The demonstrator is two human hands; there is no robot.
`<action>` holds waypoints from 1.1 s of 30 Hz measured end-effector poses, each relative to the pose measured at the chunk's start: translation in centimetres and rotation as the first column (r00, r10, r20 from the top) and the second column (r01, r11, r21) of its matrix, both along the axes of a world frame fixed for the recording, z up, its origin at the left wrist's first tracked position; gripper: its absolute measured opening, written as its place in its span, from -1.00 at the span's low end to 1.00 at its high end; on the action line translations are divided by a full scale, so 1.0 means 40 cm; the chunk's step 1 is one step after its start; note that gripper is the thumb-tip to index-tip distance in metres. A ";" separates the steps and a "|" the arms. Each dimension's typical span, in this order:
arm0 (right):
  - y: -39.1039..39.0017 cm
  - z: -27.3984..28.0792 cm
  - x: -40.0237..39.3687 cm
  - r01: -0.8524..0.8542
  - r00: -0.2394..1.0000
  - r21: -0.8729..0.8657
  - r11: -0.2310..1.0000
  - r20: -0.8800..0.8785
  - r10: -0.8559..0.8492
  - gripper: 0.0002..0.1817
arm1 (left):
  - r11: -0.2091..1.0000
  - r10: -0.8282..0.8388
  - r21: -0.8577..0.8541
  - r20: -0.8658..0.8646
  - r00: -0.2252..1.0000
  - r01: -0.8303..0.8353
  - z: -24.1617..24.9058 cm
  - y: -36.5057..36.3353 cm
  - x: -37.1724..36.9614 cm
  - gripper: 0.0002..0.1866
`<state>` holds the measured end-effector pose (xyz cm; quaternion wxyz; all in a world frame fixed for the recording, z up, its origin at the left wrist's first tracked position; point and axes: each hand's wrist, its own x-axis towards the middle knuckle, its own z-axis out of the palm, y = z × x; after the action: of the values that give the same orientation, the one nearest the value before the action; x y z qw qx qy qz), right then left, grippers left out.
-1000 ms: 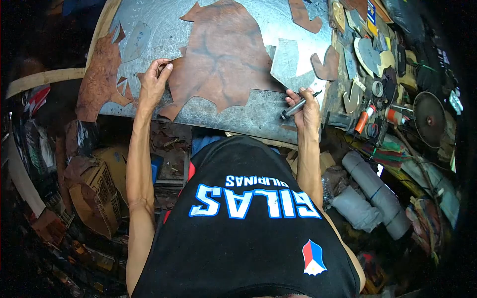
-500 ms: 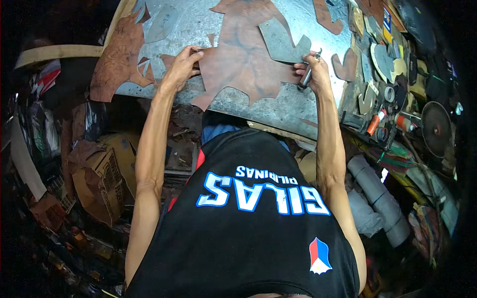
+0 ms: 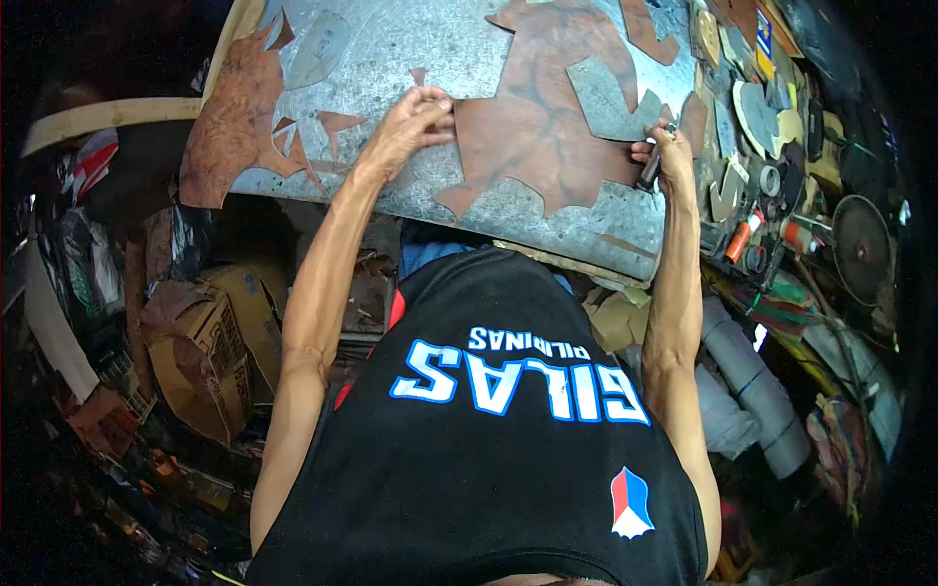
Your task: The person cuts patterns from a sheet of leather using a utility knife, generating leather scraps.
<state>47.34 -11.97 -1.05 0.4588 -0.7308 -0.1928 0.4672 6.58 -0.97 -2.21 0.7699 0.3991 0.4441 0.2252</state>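
A brown leather piece [image 3: 532, 142] with a ragged outline lies on the metal tabletop [image 3: 381, 59]. My left hand [image 3: 415, 127] is at its left edge, thumb and fingers closed at the leather's border. My right hand [image 3: 669, 156] is closed around a dark, narrow metal tool [image 3: 649, 174] at the leather's right end. A grey notched template [image 3: 611, 103] rests on the right part of the leather, its lower right corner close to my right fingers.
More cut leather [image 3: 234, 127] and small scraps [image 3: 337, 122] lie at left. On the right are templates [image 3: 752, 117], an orange-labelled container [image 3: 745, 237] and a round dark disc [image 3: 860, 252]. A cardboard box [image 3: 210, 361] stands below left, beyond the table's front edge [image 3: 576, 262].
The leather and the template on it have shifted right across the tabletop. Both my hands have moved right too, with the tool still in my right hand.
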 end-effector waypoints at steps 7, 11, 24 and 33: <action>-0.025 -0.013 -0.013 0.014 1.000 0.078 0.997 0.006 -0.015 -0.71 | 0.509 0.332 0.834 -0.419 0.845 0.214 -0.015 0.051 -0.054 -0.63; -0.021 -0.024 -0.006 0.007 1.000 0.061 0.998 -0.022 -0.005 -0.70 | 0.372 0.264 0.822 -0.538 0.800 0.430 -0.019 0.001 -0.018 -0.67; 0.114 -0.045 -0.075 -0.174 0.985 0.107 0.979 0.039 0.171 -0.74 | 0.353 0.067 0.765 -0.594 0.801 0.538 0.012 -0.089 -0.030 -0.70; 0.222 -0.044 -0.136 -0.220 0.974 0.149 0.964 0.078 0.210 -0.77 | 0.172 -0.024 0.712 -0.688 0.725 0.681 0.002 -0.129 -0.100 -0.37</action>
<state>41.92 -3.07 -2.82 0.4551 -0.6812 -0.3213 0.4749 2.57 -6.15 -2.14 0.2453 0.9142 0.2975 0.1245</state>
